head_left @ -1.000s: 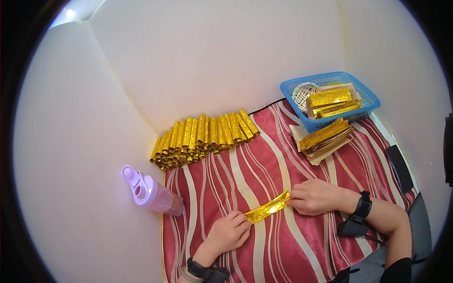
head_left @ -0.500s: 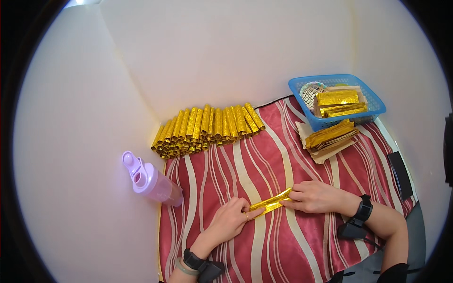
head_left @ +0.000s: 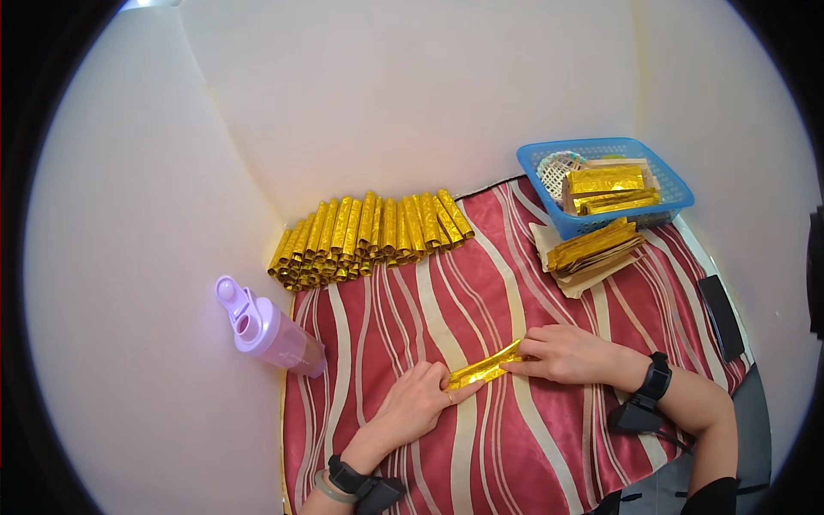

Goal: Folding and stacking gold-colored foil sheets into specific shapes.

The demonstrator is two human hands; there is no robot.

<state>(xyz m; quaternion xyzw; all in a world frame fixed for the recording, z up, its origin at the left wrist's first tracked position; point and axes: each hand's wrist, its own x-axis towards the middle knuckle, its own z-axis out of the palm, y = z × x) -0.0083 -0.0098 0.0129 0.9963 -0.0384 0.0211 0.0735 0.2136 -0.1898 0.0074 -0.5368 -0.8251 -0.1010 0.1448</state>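
A narrow strip of shiny gold foil paper, partly folded or rolled lengthwise, lies slantwise on the striped red cloth. At its left end, my left hand grips it, with the index finger stretched along the near edge and the thumb behind. My right hand pinches the other end between thumb and fingers. Both hands rest low over the cloth. Beyond them, many gold paper rolls are stacked in a row against the wall. A bundle of flat gold and brown paper sheets lies at the right.
Behind the sheets stands a blue plastic basket with more gold paper and a small woven basket. A purple shaker bottle is at the left by the wall. A dark flat object lies along the right edge.
The whole view has shifted slightly, so things sit a little further left. Both hands keep hold of the gold paper, with only slight finger movement.
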